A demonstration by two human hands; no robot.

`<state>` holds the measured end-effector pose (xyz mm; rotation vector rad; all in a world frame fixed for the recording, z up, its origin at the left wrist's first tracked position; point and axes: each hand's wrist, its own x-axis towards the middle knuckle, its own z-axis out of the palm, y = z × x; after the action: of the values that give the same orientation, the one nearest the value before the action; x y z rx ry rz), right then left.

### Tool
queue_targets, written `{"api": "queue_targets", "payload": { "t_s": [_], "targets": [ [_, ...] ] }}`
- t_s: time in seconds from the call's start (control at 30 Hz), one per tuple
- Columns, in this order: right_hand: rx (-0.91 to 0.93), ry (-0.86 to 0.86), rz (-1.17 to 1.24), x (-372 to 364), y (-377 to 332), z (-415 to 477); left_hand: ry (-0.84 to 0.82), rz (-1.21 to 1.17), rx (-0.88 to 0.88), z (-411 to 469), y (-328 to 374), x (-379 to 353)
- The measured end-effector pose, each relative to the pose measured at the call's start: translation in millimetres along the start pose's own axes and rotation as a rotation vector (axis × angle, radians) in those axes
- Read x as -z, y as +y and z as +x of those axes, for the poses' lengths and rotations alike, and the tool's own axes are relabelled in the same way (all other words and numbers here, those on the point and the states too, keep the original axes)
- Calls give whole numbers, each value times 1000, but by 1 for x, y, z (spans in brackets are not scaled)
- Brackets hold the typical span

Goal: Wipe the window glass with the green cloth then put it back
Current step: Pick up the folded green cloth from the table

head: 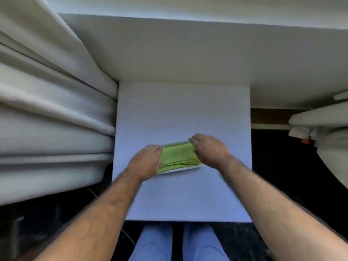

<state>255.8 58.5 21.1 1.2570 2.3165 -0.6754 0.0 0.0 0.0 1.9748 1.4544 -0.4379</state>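
Risk: the folded green cloth could drag its shallow white tray along or come unfolded if lifted unevenly from one end. It lies in the tray, mid white table. Left hand and right hand cup its two ends, fingers curled, touching; whether they pinch it cannot be told.

Both forearms extended forward; left hand, right hand palms down, fingers curled.

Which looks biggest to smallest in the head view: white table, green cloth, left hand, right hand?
1. White table
2. Green cloth, partly covered
3. Left hand and right hand look alike; not ranked.
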Motion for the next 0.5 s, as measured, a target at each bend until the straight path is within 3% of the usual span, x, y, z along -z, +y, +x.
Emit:
{"api": "queue_targets", "payload": {
  "t_s": [0.33, 0.5],
  "targets": [
    [-100, 43, -154, -73, -6, 30, 81, 182, 179, 30, -17, -50],
    [-148, 37, -122, -70, -11, 35, 52, 83, 265, 38, -10, -41]
  ]
}}
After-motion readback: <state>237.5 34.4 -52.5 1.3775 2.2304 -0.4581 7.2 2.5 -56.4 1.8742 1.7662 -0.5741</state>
